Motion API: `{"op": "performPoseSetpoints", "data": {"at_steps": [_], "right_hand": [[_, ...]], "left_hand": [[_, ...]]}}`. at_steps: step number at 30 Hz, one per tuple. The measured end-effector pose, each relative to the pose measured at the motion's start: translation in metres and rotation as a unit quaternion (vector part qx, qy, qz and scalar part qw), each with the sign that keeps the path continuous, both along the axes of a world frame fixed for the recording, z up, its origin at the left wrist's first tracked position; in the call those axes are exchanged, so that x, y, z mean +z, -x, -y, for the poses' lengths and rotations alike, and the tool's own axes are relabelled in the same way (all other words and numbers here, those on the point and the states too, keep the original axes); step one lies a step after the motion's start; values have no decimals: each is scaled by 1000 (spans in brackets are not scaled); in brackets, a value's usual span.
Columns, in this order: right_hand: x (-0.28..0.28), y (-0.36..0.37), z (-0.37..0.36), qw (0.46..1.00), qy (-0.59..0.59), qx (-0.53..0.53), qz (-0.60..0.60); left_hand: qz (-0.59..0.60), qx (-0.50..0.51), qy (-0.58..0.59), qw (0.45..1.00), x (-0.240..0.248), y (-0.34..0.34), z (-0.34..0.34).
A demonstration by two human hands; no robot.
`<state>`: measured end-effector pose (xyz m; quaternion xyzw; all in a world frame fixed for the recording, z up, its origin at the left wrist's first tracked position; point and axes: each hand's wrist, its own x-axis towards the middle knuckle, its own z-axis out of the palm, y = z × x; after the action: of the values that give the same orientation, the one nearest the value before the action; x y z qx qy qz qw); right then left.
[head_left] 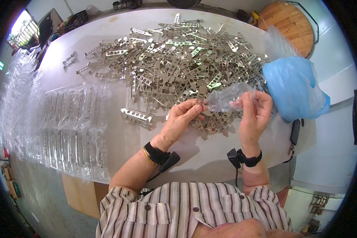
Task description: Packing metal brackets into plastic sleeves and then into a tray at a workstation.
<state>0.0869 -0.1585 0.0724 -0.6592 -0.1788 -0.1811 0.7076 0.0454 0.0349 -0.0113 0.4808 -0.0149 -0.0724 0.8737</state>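
Observation:
Between the thumb and fingers of my left hand [180, 119] is a perforated metal bracket [201, 94], its free end pointing away from me. My right hand [256, 115] pinches a small clear plastic bag [225, 98], whose far end reaches across to the left fingertips. Whether the bracket's tip is inside the bag I cannot tell. Beyond both hands spreads a big heap of similar flat metal brackets [158, 75] with round holes. A few loose brackets [137, 115] lie to the left of my left hand.
Bagged brackets [73, 131] lie in rows at the left of the white table [123, 158], beside a stack of clear plastic bags [18, 103]. A blue plastic bag [291, 87] bulges at the right, near a round wooden board [285, 25]. Below the table's left edge stands a cardboard box [81, 194].

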Motion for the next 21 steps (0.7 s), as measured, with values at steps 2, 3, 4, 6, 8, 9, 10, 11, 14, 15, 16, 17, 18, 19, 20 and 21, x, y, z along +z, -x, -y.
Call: {"op": "performPoseSetpoints", "data": {"at_steps": [2,3,4,6,8,9,10,11,14,15,16,17,18,19,20,21], "right_hand": [[0,1,0,1000,-1,0,9],[0,2,1,1000,3,0,15],[1,2,2,1000,7,-1,22],[2,4,0,999,25,0,31],[2,5,0,998,42,1,40],[1,5,1,998,48,-18,39],[1,4,2,997,53,-36,38],[1,2,2,997,53,-35,38],[2,-6,7,996,40,-66,50],[0,-7,7,996,30,-60,55],[-1,-8,8,997,21,-54,60],[-1,-7,8,997,21,-54,59],[-1,-6,8,997,33,-49,53],[-1,-4,7,997,46,-44,47],[-3,-4,6,997,46,-43,46],[-4,-3,4,996,54,-46,57]], "left_hand": [[-7,2,-6,1000,-1,0,0],[-11,2,1,1000,-1,1,0],[-15,1,7,1000,-1,1,0],[-21,0,-4,1000,4,2,0],[-27,-1,-15,1000,4,3,0],[-20,7,-5,1000,2,2,0],[-14,16,5,1000,0,2,0],[-14,17,5,1000,-2,2,0],[2,32,37,999,-5,-1,2],[8,32,45,998,-5,-1,2],[14,32,53,998,-5,-1,2],[14,32,53,998,-5,-1,2],[7,33,53,998,-3,-1,2],[1,34,53,998,-2,0,2],[0,35,53,998,-1,1,2],[-1,34,43,999,-1,1,3]]}}
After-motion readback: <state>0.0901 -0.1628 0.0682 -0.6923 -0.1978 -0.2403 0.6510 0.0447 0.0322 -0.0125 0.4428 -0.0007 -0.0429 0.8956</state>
